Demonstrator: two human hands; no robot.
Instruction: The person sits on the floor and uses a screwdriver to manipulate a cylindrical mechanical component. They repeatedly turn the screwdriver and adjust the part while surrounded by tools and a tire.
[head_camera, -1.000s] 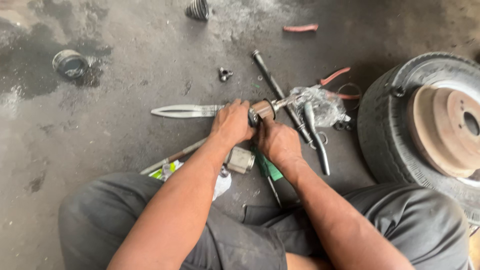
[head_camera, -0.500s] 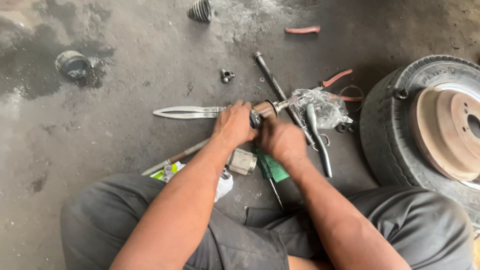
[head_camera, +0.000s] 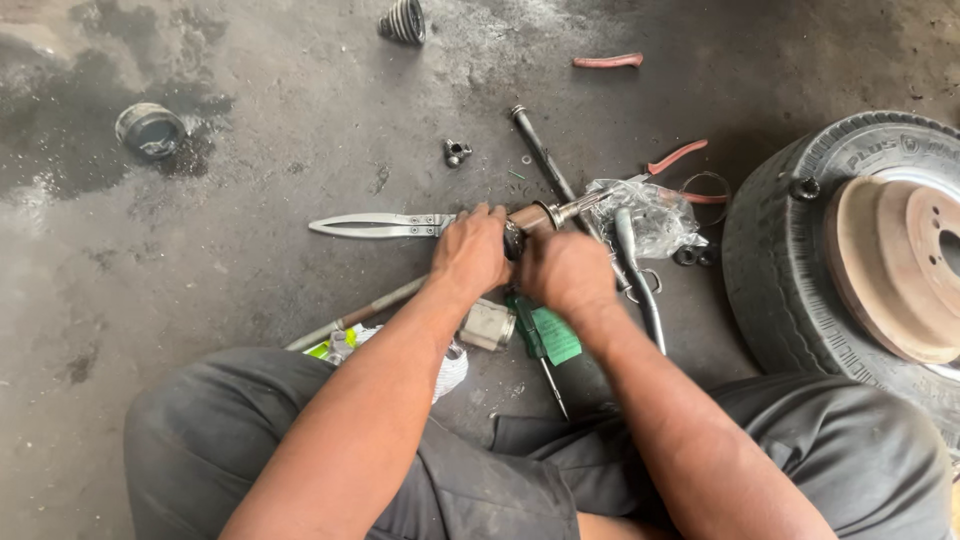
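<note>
Knees in grey work trousers (head_camera: 300, 450) frame the bottom of the view, the person seated low on the stained concrete floor (head_camera: 200, 260) so both forearms can reach down to the work. Just beyond the legs lie a green-handled screwdriver (head_camera: 545, 340), a small grey metal block (head_camera: 488, 326) and a white rag (head_camera: 450, 368), kept within easy reach. Above these, the left hand (head_camera: 470, 252) and right hand (head_camera: 568, 275) meet over a metal shaft (head_camera: 545, 215), each grip clenched around it; it is held just off the floor, between the hands, its slim end pointing up and right, probably so one hand steadies while the other works a fitting. Long metal shears (head_camera: 375, 225) rest just left of the hands. To the right lie a crumpled clear plastic bag (head_camera: 655, 215), red-handled pliers (head_camera: 680, 155) and a tyre with a rusty brake drum (head_camera: 900, 265). Farther off sit a dark rod (head_camera: 540, 150), a small metal joint piece (head_camera: 457, 152), a round tin (head_camera: 150, 130) and a ribbed rubber boot (head_camera: 403, 20).
</note>
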